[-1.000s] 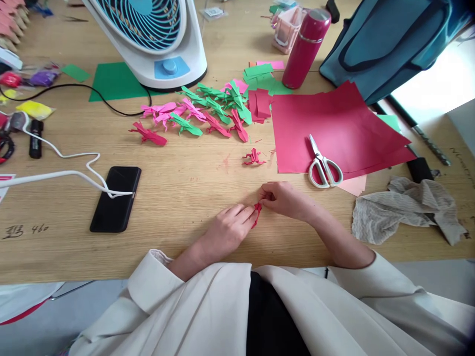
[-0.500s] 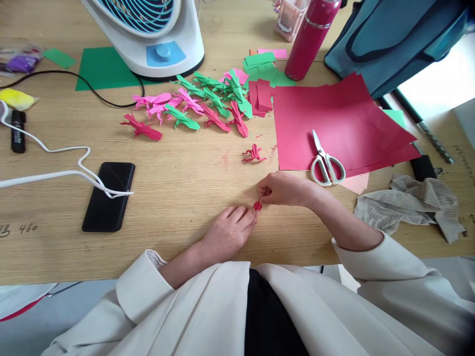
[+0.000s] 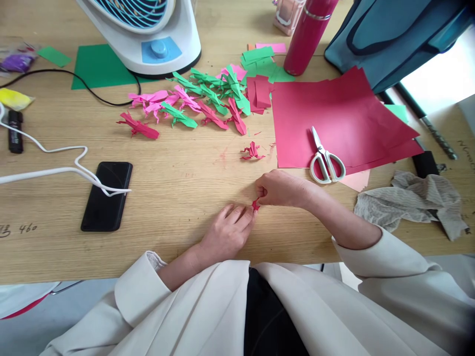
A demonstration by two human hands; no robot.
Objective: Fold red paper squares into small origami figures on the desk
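A small folded piece of red paper (image 3: 256,204) sits between my two hands, low over the table near its front edge. My left hand (image 3: 229,231) rests on the wood with its fingertips pressed on the near side of the paper. From the right, my right hand (image 3: 279,189) pinches the paper's far side between thumb and curled fingers. Much of the piece is hidden by fingertips. Just beyond my hands lies a small red origami figure (image 3: 253,151) with thin bent legs. White-handled scissors (image 3: 326,160) lie on large red paper sheets (image 3: 308,111) to the right.
Several green, pink and red origami figures (image 3: 213,96) cluster farther back, before a white fan (image 3: 166,49). A black phone (image 3: 107,198) with a white cable lies left. A red bottle (image 3: 308,39), blue bag (image 3: 389,39) and grey cloth (image 3: 411,198) occupy the right.
The whole view has shifted slightly. My hands stay together on the red paper, with only a small shift in the right fingers and the paper's visible shape.
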